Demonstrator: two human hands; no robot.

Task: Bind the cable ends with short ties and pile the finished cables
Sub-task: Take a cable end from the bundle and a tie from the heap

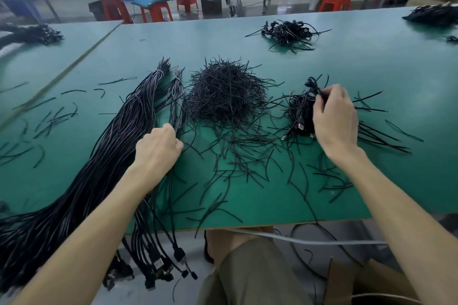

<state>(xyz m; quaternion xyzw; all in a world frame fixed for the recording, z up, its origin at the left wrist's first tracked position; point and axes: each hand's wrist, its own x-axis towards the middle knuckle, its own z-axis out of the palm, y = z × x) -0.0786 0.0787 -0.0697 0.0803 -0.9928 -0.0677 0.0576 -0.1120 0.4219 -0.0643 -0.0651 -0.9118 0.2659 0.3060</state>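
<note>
The right hand (334, 119), right of centre, has its grip closed on a bound cable (313, 85), held just over the pile of finished cables (297, 114) on the green desk (247, 39). It would do best to set the cable squarely on top, so the pile does not spread into the heap of short ties (223, 96) at the centre. The left hand (158, 146) curls its grip on strands at the edge of the bundle of long cables (111, 151) in the lower left. It should draw out a single cable, so the rest do not tangle.

The green table (210, 39) carries long cables (116, 146), a tie heap (225, 96) and a bound-cable pile (301, 112).
</note>
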